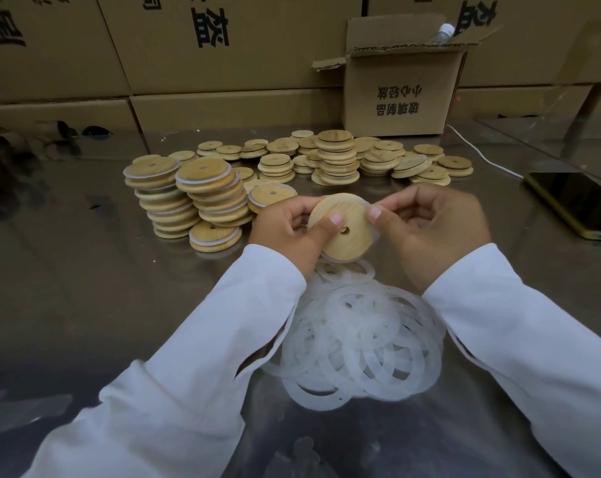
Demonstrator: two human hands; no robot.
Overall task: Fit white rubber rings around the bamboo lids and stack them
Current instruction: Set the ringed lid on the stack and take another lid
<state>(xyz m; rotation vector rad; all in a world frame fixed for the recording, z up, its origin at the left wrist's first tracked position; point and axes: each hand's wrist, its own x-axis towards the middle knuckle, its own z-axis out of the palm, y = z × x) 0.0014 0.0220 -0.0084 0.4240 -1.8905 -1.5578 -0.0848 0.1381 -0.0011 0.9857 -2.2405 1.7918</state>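
From the head view, both hands meet above the middle of a shiny grey metal desk [85, 288], each in a long white sleeve [195, 357]. The left hand [292, 225] grips the left edge of a round bamboo lid with a small hole [343, 236], thumb pressed on its face. The right hand [426, 229] pinches the lid's upper right edge, where a thin white rubber ring [370, 205] shows around the rim. The lid is held tilted, clear of the desk. Below it, between the forearms, lies a loose heap of translucent white rubber rings [357, 343]. To the left stand two leaning stacks of bamboo lids already fitted with rings [195, 194], with a few ringed lids lying singly beside them. Farther back spreads a cluster of low piles of bare bamboo lids [337, 157]. Behind these sits an open brown cardboard box [395, 98] with a clear plastic bottle [442, 32] poking out. At the right lies a dark phone with a yellow edge [578, 205], with a white cable [478, 153] running up to it.
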